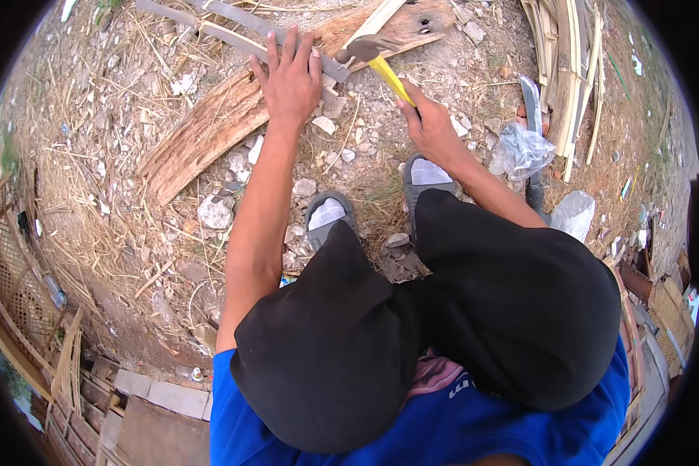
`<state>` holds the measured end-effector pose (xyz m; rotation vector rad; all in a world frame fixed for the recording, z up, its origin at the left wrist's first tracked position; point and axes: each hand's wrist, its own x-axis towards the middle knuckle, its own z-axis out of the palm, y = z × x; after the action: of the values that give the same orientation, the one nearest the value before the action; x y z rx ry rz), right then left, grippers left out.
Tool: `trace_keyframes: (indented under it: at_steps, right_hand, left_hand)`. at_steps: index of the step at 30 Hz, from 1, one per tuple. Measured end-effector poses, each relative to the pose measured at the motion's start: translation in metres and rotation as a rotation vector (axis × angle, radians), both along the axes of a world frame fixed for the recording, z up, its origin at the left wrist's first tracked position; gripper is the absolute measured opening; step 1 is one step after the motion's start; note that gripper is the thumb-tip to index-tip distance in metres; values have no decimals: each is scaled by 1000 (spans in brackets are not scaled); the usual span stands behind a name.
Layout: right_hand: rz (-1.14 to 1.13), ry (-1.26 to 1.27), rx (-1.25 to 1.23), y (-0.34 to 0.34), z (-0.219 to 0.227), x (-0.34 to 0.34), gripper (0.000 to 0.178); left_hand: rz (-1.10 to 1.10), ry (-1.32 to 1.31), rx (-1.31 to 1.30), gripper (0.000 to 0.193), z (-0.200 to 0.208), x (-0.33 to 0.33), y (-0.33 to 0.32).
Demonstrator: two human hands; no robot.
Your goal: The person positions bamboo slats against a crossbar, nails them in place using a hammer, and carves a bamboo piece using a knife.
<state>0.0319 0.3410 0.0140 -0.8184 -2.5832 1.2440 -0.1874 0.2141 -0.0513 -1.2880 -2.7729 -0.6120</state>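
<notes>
My right hand (pixel 429 124) is closed around the yellow handle of a hammer (pixel 387 75). The hammer's dark metal head is level with the end of a grey wooden strip (pixel 330 66). On the grey strips my left hand (pixel 293 87) lies flat, fingers stretched out and pointing away from me. Beneath these strips is a weathered brown plank (pixel 210 132), lying slantwise on the ground. A pale split strip of wood (pixel 377 19) rests on the far part of the plank, beyond the hammer head.
At the right lies a long blade (pixel 531 105), partly covered by a clear plastic bag (pixel 526 147). A bundle of split wood strips (pixel 571 70) is beyond it. Stones (pixel 216 211) and dry straw litter the ground. Woven panels (pixel 19 287) stand at the far left.
</notes>
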Motion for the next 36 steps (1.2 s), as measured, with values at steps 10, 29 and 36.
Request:
trace_keyframes:
  at_steps: [10, 29, 36]
  right_hand:
    - [-21, -160, -117, 1, 9, -6, 38]
    - [0, 210, 113, -6, 11, -10, 44]
    - [-25, -31, 44, -4, -5, 2, 40]
  left_hand:
    - [17, 8, -9, 45, -2, -3, -3]
    - [8, -10, 0, 45, 3, -1, -1]
    - [14, -20, -12, 46, -4, -1, -4]
